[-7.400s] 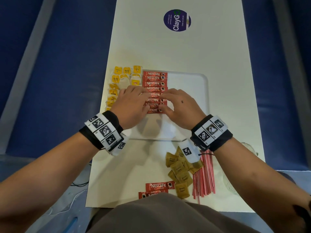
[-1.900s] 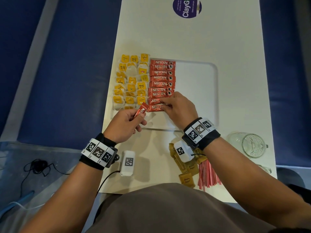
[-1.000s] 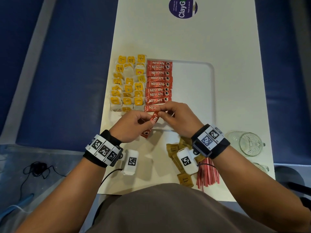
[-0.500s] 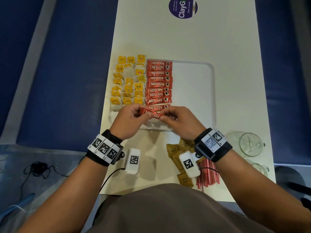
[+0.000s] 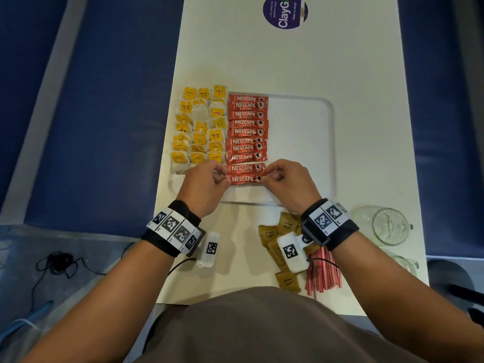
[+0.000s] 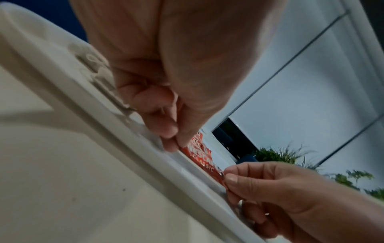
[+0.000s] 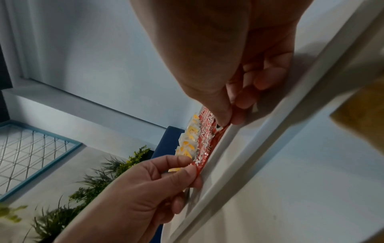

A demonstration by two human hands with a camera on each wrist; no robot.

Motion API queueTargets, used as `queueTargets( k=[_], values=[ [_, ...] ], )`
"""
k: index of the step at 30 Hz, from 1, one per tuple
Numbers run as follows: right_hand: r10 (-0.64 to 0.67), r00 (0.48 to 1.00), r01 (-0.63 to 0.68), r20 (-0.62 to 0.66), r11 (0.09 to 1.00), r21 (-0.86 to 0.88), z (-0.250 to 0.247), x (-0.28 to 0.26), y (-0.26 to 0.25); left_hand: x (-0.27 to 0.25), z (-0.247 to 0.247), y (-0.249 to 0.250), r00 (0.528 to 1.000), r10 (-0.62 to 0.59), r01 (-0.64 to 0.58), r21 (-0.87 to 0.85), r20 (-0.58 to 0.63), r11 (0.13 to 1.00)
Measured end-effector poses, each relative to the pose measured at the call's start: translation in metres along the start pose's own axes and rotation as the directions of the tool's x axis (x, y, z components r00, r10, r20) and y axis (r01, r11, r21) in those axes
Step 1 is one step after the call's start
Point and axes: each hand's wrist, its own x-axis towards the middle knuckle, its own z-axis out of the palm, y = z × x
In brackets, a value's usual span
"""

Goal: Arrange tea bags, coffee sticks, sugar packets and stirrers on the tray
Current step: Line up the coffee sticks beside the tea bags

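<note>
At the near edge of the white surface [image 5: 235, 258], brown sugar packets [image 5: 284, 279] and red-striped stirrers [image 5: 324, 273] lie loose, off the tray, w/ two glass mugs [image 5: 387, 226] to the right. Just beyond, the left hand [image 5: 203, 187] and right hand [image 5: 288, 183] each pinch one end of a Nescafe coffee stick [image 5: 243, 179], thumb + forefinger closed on it, other fingers curled; stick sits low over the white tray [image 5: 331, 153], nearest in the red column of coffee sticks [image 5: 246, 127]. Left of that column, yellow-tagged tea bags [image 5: 200, 127] in rows. Far end: purple ClayGo sticker [image 5: 285, 11].
</note>
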Motion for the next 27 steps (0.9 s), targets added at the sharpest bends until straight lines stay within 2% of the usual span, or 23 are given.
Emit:
queueTargets(
  k=[6,13,27],
  values=[
    [-0.062,0.997,0.057,-0.034,0.989,-0.135,0.005,-0.001,-0.002,0.001,0.002,0.004,0.999,0.028,-0.025,0.116,-0.026,0.993],
    [-0.157,0.987,0.159,0.027,0.970,-0.186,0.005,-0.002,-0.005,0.004,0.001,0.003,0.996,0.081,-0.071,0.188,-0.045,0.980],
    [-0.155,0.988,0.153,0.007,0.965,-0.213,0.007,-0.001,-0.002,0.010,0.004,0.005,0.990,0.133,-0.119,0.211,-0.054,0.970]
  ],
)
